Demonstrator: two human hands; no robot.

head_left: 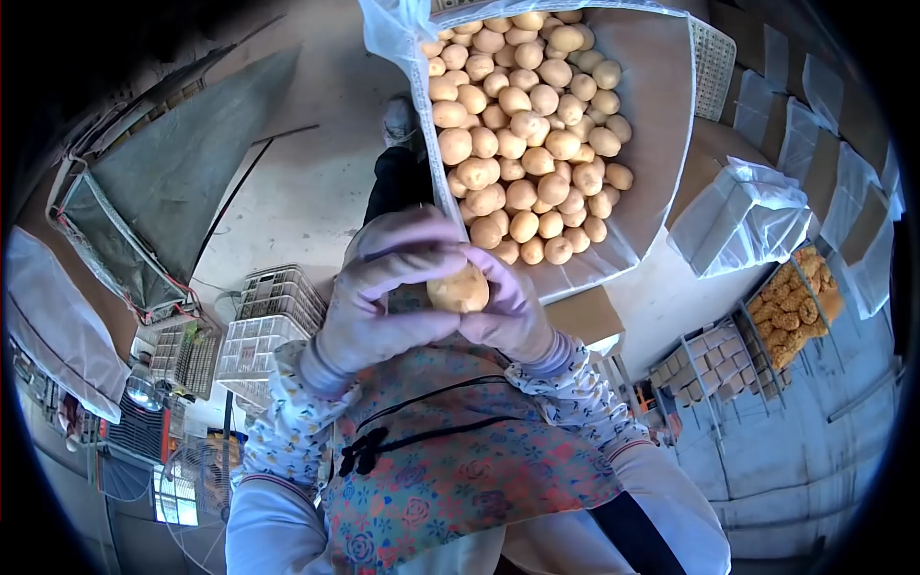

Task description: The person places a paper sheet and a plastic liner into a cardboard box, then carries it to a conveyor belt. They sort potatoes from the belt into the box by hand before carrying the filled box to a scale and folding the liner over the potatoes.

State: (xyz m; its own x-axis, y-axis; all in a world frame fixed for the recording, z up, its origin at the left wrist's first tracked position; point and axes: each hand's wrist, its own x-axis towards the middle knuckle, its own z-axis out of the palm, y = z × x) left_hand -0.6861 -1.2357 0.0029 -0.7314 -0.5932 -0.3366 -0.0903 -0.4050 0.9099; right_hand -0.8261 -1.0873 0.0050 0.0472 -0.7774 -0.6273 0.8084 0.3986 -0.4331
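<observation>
Both hands wear pale pinkish gloves and meet in front of the flowered apron [431,470]. Between them is one round tan potato [458,290], its front face showing. My left hand [383,287] curls round it from the left side of the view, and my right hand [510,311] closes on it from the right. Just beyond the hands lies a heap of similar potatoes [522,144] in a large container lined with white plastic [656,125].
White plastic crates [259,345] stand at left, near a frame with a grey-green sheet [182,163]. A plastic-covered box [743,216] is at right, with stacked cartons [709,364] and filled net sacks [791,307] farther off. A shoe [400,120] shows beside the container.
</observation>
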